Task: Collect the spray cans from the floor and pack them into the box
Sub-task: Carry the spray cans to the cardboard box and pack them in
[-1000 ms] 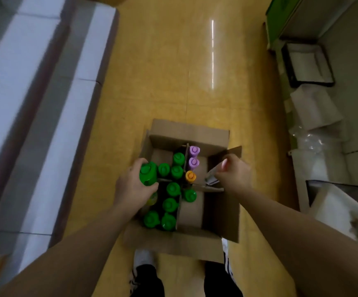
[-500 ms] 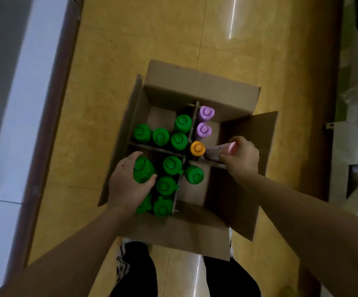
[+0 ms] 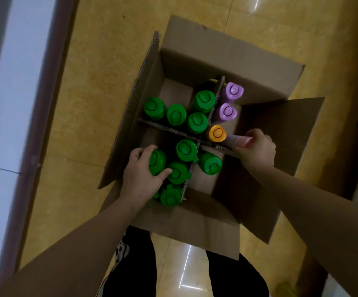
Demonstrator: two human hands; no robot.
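An open cardboard box (image 3: 233, 58) stands on the yellow floor, split by cardboard dividers (image 3: 169, 128) into compartments. Several green-capped cans stand in the left compartments. Two purple-capped cans (image 3: 228, 111) and one orange-capped can (image 3: 217, 133) stand in the far right one. My left hand (image 3: 140, 175) grips a green-capped can (image 3: 157, 161) inside the near left compartment. My right hand (image 3: 257, 150) holds a pink-capped can (image 3: 236, 140), tilted on its side over the divider beside the orange cap.
The near right compartment holds a single green-capped can (image 3: 210, 163) and bare cardboard bottom. A box flap (image 3: 280, 125) stands open on the right. A white ledge with a dark edge (image 3: 24, 103) runs along the left. My legs (image 3: 173, 271) are just below the box.
The view has closed in on the box. My left hand has brought its green-capped can lower into the near left compartment. My right hand stays at the divider with the pink-capped can.
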